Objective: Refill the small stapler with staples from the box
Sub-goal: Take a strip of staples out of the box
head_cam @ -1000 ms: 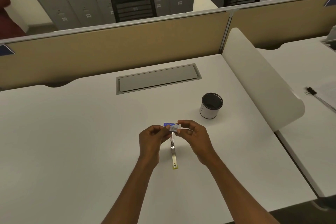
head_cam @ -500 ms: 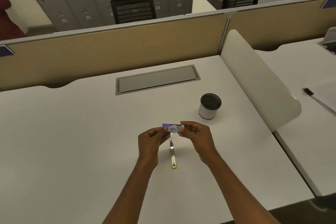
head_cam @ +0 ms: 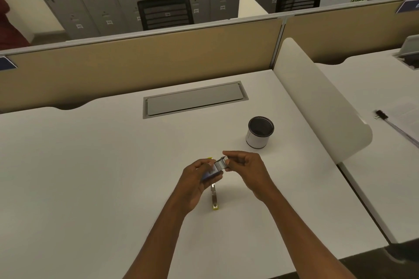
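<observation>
Two hands up over the worktop [head_cam: 90, 176]. L hand [head_cam: 195, 179] clamped on the blue staple box [head_cam: 212, 175], sleeve end. R hand [head_cam: 246, 169] pinches the grey inner tray [head_cam: 221, 164], slid partway out toward R. Stapler [head_cam: 214, 197] lies on worktop just below/between both hands, long axis running near-to-far, yellow end nearest; looks about equidistant from either hand.

Both hands meet above the desk, left hand [head_cam: 196, 176] curled, right hand [head_cam: 246, 169] pinching with fingertips.
</observation>
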`<control>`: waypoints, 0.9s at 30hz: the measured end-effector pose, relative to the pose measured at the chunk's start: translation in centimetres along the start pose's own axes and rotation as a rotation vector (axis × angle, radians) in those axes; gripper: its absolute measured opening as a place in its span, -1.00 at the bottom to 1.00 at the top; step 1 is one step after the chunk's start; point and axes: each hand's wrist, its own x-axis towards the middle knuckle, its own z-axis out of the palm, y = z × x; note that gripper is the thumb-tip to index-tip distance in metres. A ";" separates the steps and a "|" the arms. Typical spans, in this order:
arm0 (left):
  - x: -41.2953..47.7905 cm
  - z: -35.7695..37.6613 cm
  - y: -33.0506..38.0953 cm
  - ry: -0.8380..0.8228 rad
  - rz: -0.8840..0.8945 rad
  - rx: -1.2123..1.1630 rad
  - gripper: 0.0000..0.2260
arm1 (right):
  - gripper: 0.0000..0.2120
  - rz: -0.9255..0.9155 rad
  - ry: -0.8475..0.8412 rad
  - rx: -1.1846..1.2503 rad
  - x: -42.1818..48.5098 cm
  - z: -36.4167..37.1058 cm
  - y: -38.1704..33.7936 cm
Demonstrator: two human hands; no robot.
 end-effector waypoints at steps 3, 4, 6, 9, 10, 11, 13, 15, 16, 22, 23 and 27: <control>-0.1 0.1 -0.3 -0.022 0.023 0.033 -0.76 | -0.76 -0.020 -0.007 -0.044 0.0 0.2 -0.3; -0.1 0.0 -0.3 -0.016 0.035 0.038 -0.77 | -0.77 -0.023 0.020 -0.081 0.0 0.3 -0.3; 0.0 -0.1 -0.5 -0.006 0.043 0.025 -0.79 | -0.83 -0.070 0.119 -0.202 0.0 0.4 -0.1; 0.3 -0.2 -0.8 0.035 0.065 0.072 -0.79 | -0.96 -0.293 0.233 -0.505 -0.6 1.0 0.8; 0.4 -0.2 -0.9 0.047 0.078 0.115 -0.79 | -0.97 -0.357 0.236 -0.606 -0.9 1.4 1.0; 0.4 -0.1 -0.9 0.056 0.090 0.159 -0.80 | -0.94 -0.394 0.237 -0.688 -1.1 1.7 1.1; 0.2 0.2 -0.9 0.063 0.108 0.204 -0.84 | -0.89 -0.408 0.259 -0.781 -1.3 2.1 1.2; 0.2 0.4 -0.8 0.069 0.117 0.223 -0.83 | -0.87 -0.390 0.286 -0.815 -1.4 2.4 0.8; 0.2 0.4 -0.7 0.076 0.127 0.248 -0.81 | -0.86 -0.371 0.296 -0.809 -1.4 2.6 0.7; 0.6 0.1 -0.8 0.065 0.155 0.286 -0.76 | -0.90 -0.304 0.368 -0.765 -1.6 2.9 -0.4; 0.7 0.1 -0.9 0.065 0.156 0.288 -0.74 | -0.89 -0.300 0.373 -0.776 -1.6 2.8 -0.5; 0.9 -0.1 -1.1 0.066 0.149 0.274 -0.71 | -0.86 -0.279 0.361 -0.825 -1.4 2.7 -0.6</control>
